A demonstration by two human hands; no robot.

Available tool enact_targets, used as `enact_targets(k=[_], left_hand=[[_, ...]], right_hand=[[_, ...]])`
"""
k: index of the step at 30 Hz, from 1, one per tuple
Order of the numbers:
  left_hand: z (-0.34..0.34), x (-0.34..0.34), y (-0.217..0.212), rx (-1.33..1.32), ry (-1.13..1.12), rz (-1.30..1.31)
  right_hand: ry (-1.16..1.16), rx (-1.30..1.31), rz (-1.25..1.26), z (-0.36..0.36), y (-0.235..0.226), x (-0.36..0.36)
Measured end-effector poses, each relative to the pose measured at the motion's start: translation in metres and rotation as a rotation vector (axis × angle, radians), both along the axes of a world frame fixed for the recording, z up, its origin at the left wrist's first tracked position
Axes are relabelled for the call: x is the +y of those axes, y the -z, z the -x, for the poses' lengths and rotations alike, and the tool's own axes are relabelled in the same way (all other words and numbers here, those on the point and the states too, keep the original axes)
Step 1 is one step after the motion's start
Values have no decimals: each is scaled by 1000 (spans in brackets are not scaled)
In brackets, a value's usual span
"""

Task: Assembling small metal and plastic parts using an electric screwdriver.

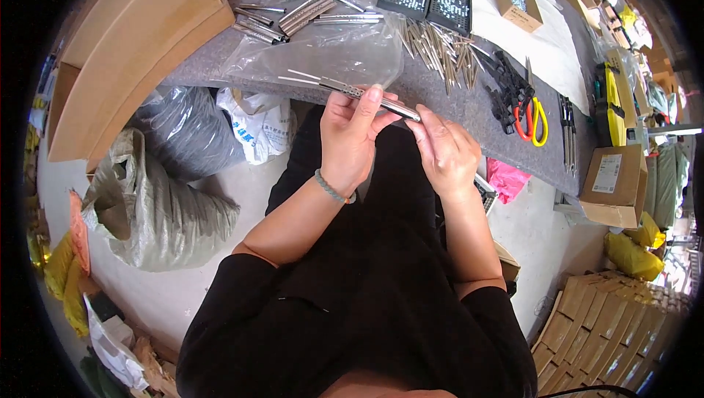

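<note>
The left hand (348,130), thumb pressed on top and fingers curled beneath, pinches a slim, perforated, silver metal tube (343,88) by the grey-topped table's (469,115) near edge; the right hand (449,152) pinches its four-o'clock end. Its long axis points toward ten o'clock, where two thin silver rods (304,74) protrude.

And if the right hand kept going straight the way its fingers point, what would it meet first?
The right hand would first meet the metal tube, whose near end its fingertips already seem to touch. Past that, probably the clear plastic bag, though depth is unclear.
</note>
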State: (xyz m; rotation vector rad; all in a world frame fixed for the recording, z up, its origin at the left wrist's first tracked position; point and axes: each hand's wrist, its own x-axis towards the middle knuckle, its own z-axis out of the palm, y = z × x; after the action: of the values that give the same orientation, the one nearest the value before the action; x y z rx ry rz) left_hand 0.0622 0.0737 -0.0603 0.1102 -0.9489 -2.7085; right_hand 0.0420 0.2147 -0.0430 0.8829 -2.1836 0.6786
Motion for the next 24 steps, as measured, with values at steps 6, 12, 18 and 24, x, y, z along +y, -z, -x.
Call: enact_targets(k=[6,12,18,24], left_hand=[[17,-14,6,-194,159,40],[35,-30,-11,475,-529,1851],[90,-37,22,608,-168,1873],[99,-37,31,536,-63,1706]], right_hand=[[0,-111,82,20,7,-5],[79,-269,144,49,35,-2],[153,-288,17,64,32,3],[457,-597,-139,82,14,36]])
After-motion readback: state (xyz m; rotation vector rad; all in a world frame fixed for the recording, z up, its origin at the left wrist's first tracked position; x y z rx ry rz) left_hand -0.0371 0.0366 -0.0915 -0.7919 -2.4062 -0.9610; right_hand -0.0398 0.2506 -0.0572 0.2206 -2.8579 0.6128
